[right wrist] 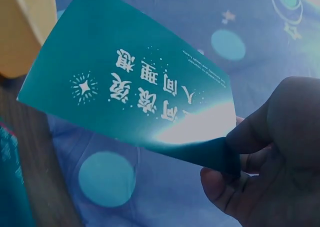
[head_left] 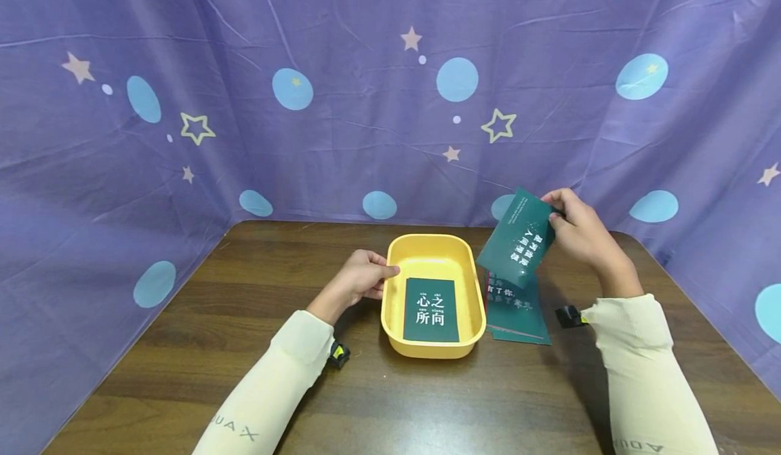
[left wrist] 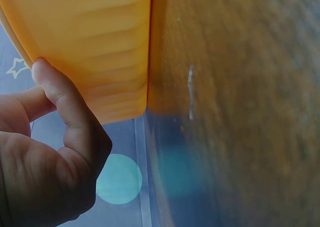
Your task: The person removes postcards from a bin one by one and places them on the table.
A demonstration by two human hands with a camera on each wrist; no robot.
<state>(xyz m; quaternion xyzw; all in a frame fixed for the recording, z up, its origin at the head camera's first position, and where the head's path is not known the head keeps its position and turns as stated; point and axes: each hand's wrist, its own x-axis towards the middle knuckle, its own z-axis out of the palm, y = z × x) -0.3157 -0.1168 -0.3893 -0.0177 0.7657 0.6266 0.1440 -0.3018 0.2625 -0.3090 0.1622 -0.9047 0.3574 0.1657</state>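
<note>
In the head view, my left hand (head_left: 365, 276) pinches the left rim of a yellow tray (head_left: 433, 351), thumb over the edge and fingers beneath. The left wrist view shows that hand (left wrist: 65, 132) at the ribbed outer wall of the tray (left wrist: 115, 47). A dark green card with white characters (head_left: 432, 309) lies flat inside. Above the table at the right, my right hand (head_left: 576, 230) pinches a green card (head_left: 517, 234) by one end, between thumb and fingers. The right wrist view shows this card (right wrist: 100, 52) tilted, its held corner bent, light glaring off it.
Just right of the tray, partly under the raised card, several green cards (head_left: 518, 323) lie overlapping on the brown wooden table (head_left: 390, 407). A purple curtain (head_left: 366, 102) with stars and blue spots hangs behind the table. Black wrist straps (head_left: 569, 317) show below the sleeves.
</note>
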